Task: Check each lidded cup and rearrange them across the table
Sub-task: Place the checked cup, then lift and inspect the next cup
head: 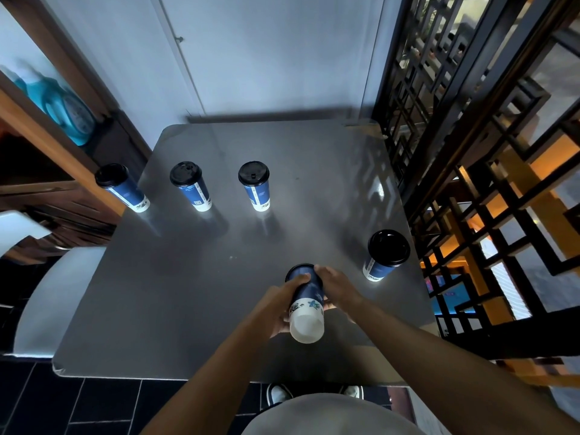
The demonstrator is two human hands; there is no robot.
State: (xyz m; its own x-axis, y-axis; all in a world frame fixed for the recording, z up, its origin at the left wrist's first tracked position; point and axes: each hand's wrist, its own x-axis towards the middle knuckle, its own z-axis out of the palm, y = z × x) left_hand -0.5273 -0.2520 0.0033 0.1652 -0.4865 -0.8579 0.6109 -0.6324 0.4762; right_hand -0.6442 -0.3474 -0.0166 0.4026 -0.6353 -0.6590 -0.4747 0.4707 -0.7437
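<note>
I hold one blue-and-white paper cup (pixel 307 301) above the near middle of the grey table (pixel 194 277), tipped so its white base faces me and its black lid points away. My left hand (pixel 284 304) grips its left side. My right hand (pixel 339 288) grips its right side near the lid. Three lidded cups stand upright in a row at the far left: one at the table's left edge (pixel 124 188), one beside it (pixel 191 186), one nearer the middle (pixel 255 186). Another lidded cup (pixel 384 257) stands at the right edge.
A dark lattice screen (pixel 470 152) runs along the table's right side. A wooden shelf with a blue bottle (pixel 67 111) stands at the left, and a white chair (pixel 53 296) sits beside the table's left edge. A pale wall is behind.
</note>
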